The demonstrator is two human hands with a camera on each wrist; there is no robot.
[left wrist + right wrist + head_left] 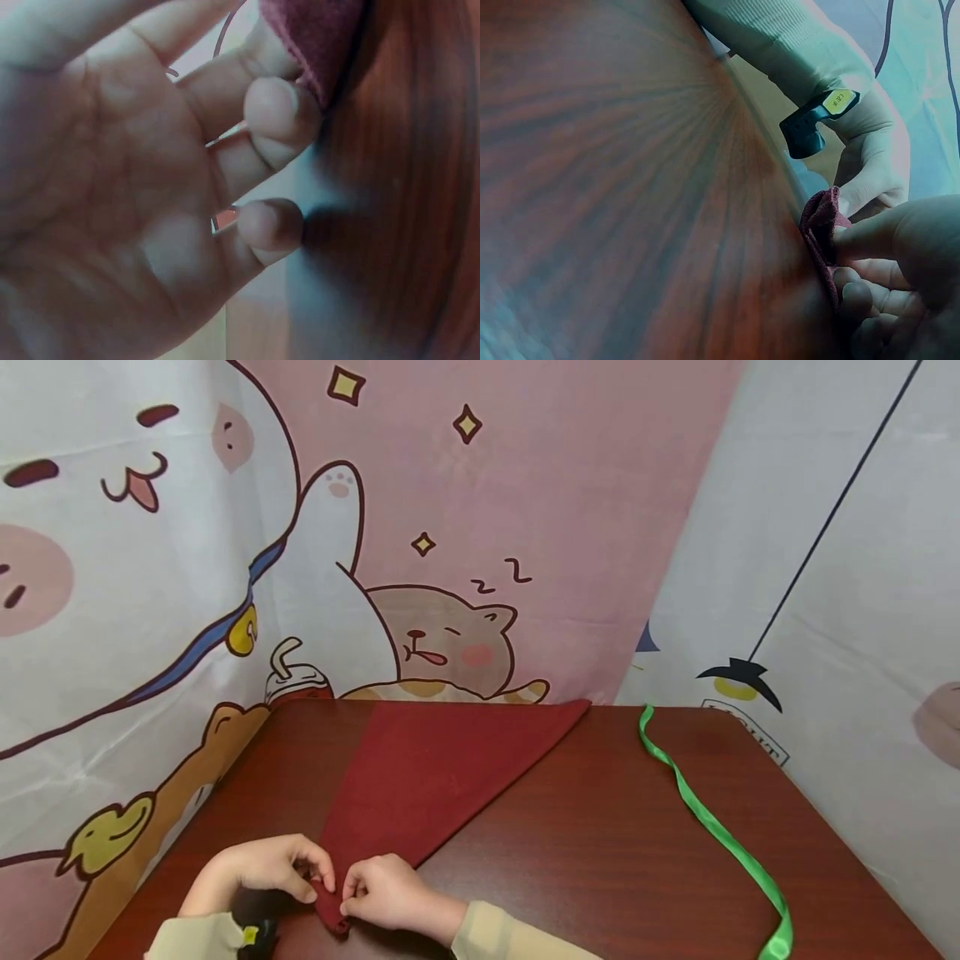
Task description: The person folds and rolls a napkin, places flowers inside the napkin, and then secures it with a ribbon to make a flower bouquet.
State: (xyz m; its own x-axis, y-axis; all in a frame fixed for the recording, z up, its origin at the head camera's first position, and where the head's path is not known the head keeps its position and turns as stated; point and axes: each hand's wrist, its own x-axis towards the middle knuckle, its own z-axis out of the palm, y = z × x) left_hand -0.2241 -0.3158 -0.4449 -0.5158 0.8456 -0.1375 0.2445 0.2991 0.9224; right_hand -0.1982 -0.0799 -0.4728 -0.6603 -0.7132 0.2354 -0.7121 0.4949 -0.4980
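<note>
A dark red cloth lies on the table, wide at the far edge and narrowing to a folded end near me. At that near end my left hand pinches the left side of the fold between thumb and fingers. On the other side my right hand grips the same fold, thumb against fingertips. In the right wrist view the cloth end shows as a small rolled bunch between the two hands. The left wrist view has the cloth edge at the fingertips, the other fingers loosely curled.
A shiny green ribbon runs in a wavy line down the right side of the brown wooden table. Behind the table hangs a cartoon-printed curtain. A black wrist device sits on the left wrist.
</note>
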